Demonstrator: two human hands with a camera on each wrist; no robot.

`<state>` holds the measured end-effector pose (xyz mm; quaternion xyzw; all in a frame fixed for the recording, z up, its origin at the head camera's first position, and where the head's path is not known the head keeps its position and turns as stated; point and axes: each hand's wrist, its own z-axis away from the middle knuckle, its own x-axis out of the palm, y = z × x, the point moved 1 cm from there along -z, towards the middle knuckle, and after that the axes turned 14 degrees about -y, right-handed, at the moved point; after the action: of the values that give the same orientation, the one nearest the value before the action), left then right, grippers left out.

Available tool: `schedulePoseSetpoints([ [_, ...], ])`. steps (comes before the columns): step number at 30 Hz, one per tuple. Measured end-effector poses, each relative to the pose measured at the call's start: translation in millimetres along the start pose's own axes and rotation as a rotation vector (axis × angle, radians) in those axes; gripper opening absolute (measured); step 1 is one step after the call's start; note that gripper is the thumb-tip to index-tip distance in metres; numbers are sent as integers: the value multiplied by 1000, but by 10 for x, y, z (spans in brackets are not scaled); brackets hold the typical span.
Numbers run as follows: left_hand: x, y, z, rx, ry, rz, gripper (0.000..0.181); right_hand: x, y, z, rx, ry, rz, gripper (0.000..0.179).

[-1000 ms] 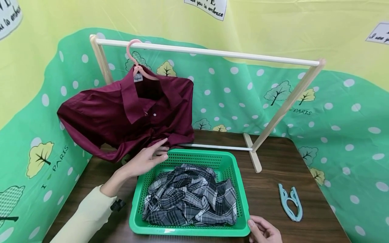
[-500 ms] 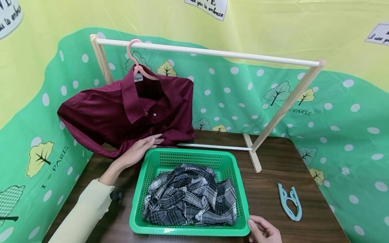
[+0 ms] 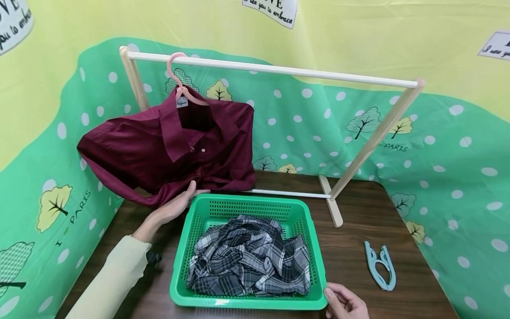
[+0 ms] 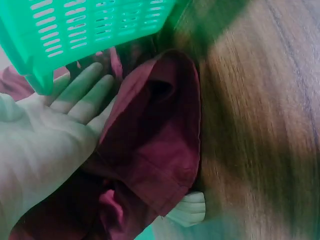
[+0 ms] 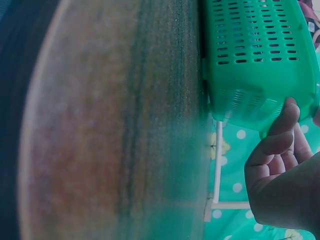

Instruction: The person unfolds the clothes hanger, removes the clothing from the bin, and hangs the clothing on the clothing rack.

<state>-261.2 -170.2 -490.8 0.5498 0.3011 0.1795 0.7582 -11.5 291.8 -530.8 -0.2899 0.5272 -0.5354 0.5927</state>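
A maroon shirt (image 3: 223,150) hangs on a pink hanger (image 3: 174,71) at the left of the rack, its lower part bunched down behind the basket. My left hand (image 3: 177,209) lies against the bottom of the shirt at the basket's back left corner. In the left wrist view its fingers (image 4: 82,100) extend straight under the basket's edge, among folds of shirt cloth (image 4: 150,135). My right hand (image 3: 347,303) holds the front right corner of the green basket (image 3: 255,302), thumb at the rim and fingers bent. Crumpled grey plaid cloth (image 3: 247,261) fills much of the basket.
A wooden rack with a white top bar (image 3: 295,72) stands at the back of the dark table (image 3: 346,261). Its right foot (image 3: 334,208) sits beyond the basket. A light blue folding hanger (image 3: 383,268) lies on the right. Printed fabric walls surround the table.
My left hand has come off the basket's back left rim, moved left and down, and turned against the shirt's bottom edge. The right hand and basket stay in place.
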Motion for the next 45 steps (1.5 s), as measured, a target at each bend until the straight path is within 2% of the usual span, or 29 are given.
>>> schedulePoseSetpoints([
  [5,36,81,62,0,37,-66,81,1,4,1,17,-5,-5,17],
  [11,121,249,178,-48,95,-181,75,-6,24,-2,-1,13,-16,13],
  [18,322,525,404,-76,295,-447,63,-9,-1,-6,16,3,-14,16],
  [21,463,583,486,-64,359,-483,60,-13,13,-8,3,4,-22,14],
  [23,578,590,550,-63,379,-490,60,-15,15,-10,1,-1,-30,14],
  [26,741,562,640,-67,376,-463,63,-12,12,-10,-14,-3,-19,15],
  [29,887,503,722,-78,344,-403,70,7,19,4,-32,6,-33,16],
  [33,1048,366,766,-54,322,-335,80,26,43,20,-73,11,-85,32],
  [38,1212,174,736,16,404,-333,86,59,74,30,-109,-20,-118,40],
  [42,1293,75,658,55,488,-319,80,44,67,22,-114,-31,-97,39],
  [45,1309,35,614,79,515,-280,74,32,59,16,-125,-24,-96,40],
])
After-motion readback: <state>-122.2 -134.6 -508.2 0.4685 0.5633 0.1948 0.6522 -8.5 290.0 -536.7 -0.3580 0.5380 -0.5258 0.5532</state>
